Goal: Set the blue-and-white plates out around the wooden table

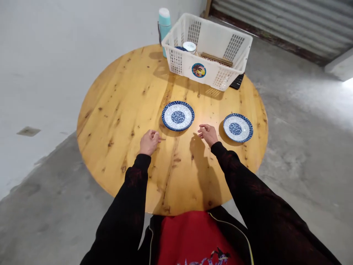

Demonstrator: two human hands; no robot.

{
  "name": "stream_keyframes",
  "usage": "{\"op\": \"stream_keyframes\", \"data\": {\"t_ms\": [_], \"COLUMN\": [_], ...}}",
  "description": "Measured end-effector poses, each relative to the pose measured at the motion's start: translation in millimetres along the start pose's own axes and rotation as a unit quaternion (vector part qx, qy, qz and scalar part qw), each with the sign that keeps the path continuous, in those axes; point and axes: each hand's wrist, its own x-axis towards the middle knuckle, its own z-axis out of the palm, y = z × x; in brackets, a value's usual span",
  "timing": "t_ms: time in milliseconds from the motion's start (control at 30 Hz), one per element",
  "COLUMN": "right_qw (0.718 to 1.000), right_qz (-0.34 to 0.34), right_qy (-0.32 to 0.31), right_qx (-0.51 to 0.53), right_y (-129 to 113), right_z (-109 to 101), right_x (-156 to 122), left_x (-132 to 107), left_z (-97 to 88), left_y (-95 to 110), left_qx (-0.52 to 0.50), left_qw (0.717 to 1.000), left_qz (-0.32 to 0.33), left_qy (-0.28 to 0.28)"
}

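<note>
Two round plates with blue patterned rims and blue centres lie on the round wooden table [110,110]. The middle plate [178,116] rests just beyond and between my hands. My left hand [149,142] hovers by its near left side, fingers loosely bent, a small gap from the rim, holding nothing. To the plate's lower right is my right hand [209,134], its fingers partly spread and nothing in them. The right plate [238,127] sits beside my right hand, not touched by it.
At the table's back stands a white plastic basket [176,63] holding white bowls [189,46], a blue-patterned dish and brown sticks [216,59]. A light blue bottle [164,25] is at its left. A black ridged object [237,81] lies partly under its right end.
</note>
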Motion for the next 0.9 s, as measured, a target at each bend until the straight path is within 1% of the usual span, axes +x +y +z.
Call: {"op": "stream_keyframes", "data": {"t_ms": [100,200,300,400,500,633,800,900], "right_qw": [0.998,0.994,0.988,0.981,0.978,0.971,0.963,0.964], "right_qz": [-0.012,-0.025,-0.035,-0.045,-0.051,-0.053,-0.033,-0.023], "right_qy": [0.040,0.058,0.065,0.084,0.101,0.135,0.171,0.176], "right_qx": [-0.046,-0.089,-0.133,-0.166,-0.177,-0.188,-0.207,-0.196], "right_y": [-0.5,0.3,-1.5,-4.8,-6.4,-6.5,-12.8,-18.8], "right_z": [18.5,33.4,43.7,49.2,51.8,56.3,62.5,62.6], "right_x": [14.5,24.1,30.8,36.2,40.0,41.5,39.6,35.1], "left_x": [39.2,70.3,93.4,109.5,120.0,127.1,127.0,122.5], "left_z": [-1.6,1.9,8.2,13.4,15.9,17.9,18.6,15.1], "left_y": [1.0,5.2,10.8,15.3,16.8,17.7,24.8,29.1], "left_qx": [0.053,0.089,0.106,0.130,0.155,0.179,0.208,0.201], "left_qw": [0.998,0.994,0.991,0.988,0.984,0.980,0.975,0.976], "left_qz": [0.025,0.053,0.071,0.080,0.086,0.085,0.066,0.069], "left_qy": [-0.020,-0.033,-0.040,-0.035,-0.027,-0.028,-0.033,-0.035]}}
